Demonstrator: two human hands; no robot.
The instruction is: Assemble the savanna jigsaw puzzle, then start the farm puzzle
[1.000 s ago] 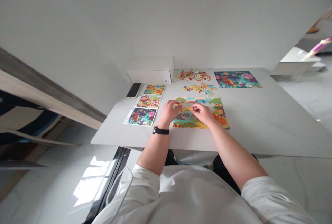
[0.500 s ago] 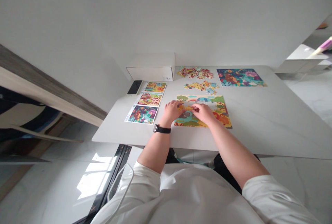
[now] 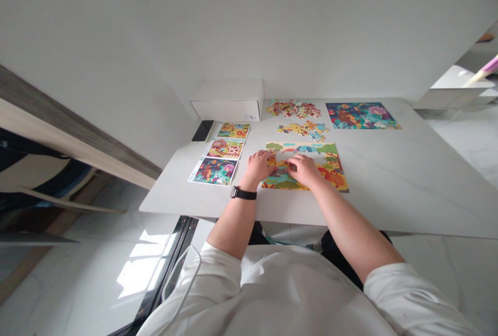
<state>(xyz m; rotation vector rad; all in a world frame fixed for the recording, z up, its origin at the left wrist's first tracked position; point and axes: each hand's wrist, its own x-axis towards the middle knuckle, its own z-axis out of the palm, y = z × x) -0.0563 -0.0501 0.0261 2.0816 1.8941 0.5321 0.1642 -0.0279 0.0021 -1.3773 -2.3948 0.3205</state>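
Note:
A colourful, partly assembled jigsaw puzzle lies on the white table in front of me. Both my hands rest on its left half. My left hand, with a black watch on the wrist, lies with its fingers down on the puzzle's left edge. My right hand lies beside it, fingertips pointing left and pressing on the pieces in the middle. The fingertips of the two hands nearly meet. Whatever piece lies under them is hidden.
Loose pieces lie in two heaps behind the puzzle. A finished puzzle lies at the back right. Three picture cards line the left side, by a black phone and a white box.
A second ago both hands pinched a yellow piece just above the puzzle. They have since lowered it onto the puzzle and now lie flat on it.

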